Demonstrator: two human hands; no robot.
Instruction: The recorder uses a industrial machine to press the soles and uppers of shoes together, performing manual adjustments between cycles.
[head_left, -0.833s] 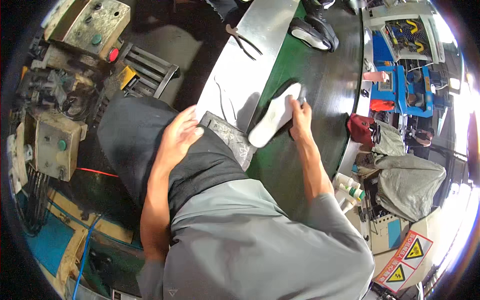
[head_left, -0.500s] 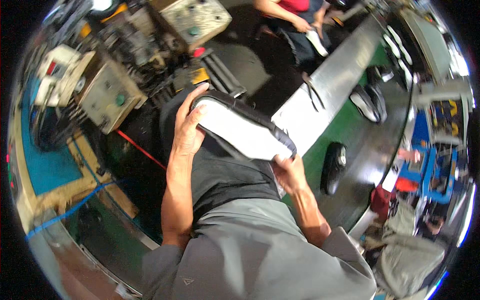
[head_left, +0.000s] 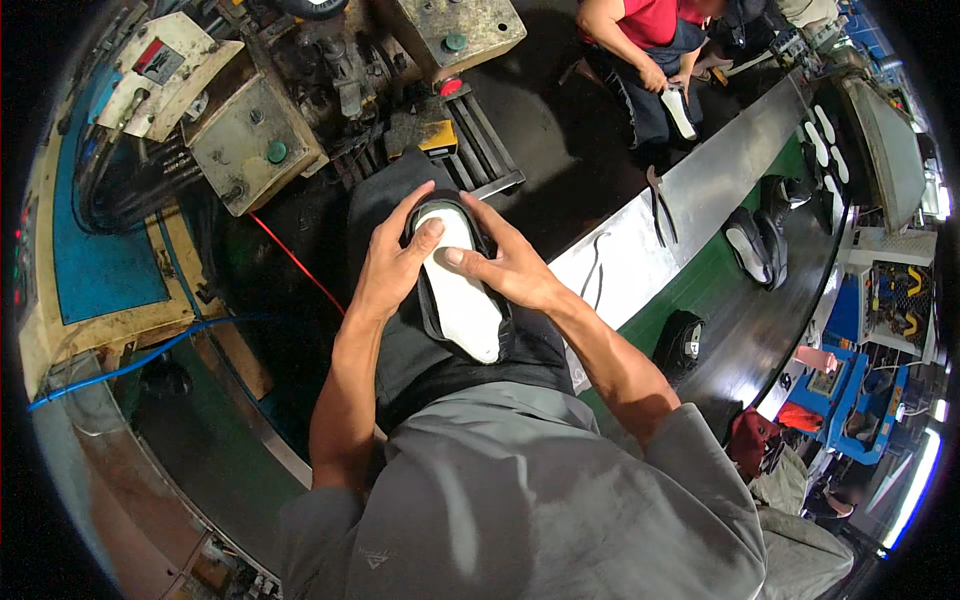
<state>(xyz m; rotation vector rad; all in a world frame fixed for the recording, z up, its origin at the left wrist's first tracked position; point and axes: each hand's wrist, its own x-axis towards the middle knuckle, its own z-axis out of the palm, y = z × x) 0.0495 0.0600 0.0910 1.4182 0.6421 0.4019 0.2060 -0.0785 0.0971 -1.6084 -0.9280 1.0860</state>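
Observation:
A black shoe upper with a white underside (head_left: pixel 466 310) rests upside down over my lap, one end pointing toward my body. My left hand (head_left: pixel 390 262) wraps the far end from the left, its thumb lying on the white underside. From the right, my right hand (head_left: pixel 515 265) grips that same far end, the fingers around the black rim and the thumb pressed on the white face near the left thumb. The face of the shoe turned down to my lap is hidden.
To my right runs a metal ledge (head_left: pixel 715 150) bearing pincers (head_left: pixel 660 210) and a dark strap (head_left: pixel 597 270). Beyond it, a green belt carries black shoes (head_left: pixel 680 342) and white soles (head_left: pixel 822 125). A co-worker (head_left: pixel 645 60) holds a white-bottomed shoe. Machine boxes (head_left: pixel 250 150) stand ahead left.
My right hand has left the near right end of the shoe and now holds the far end beside my left hand. The shoe has swung round to point more toward my body.

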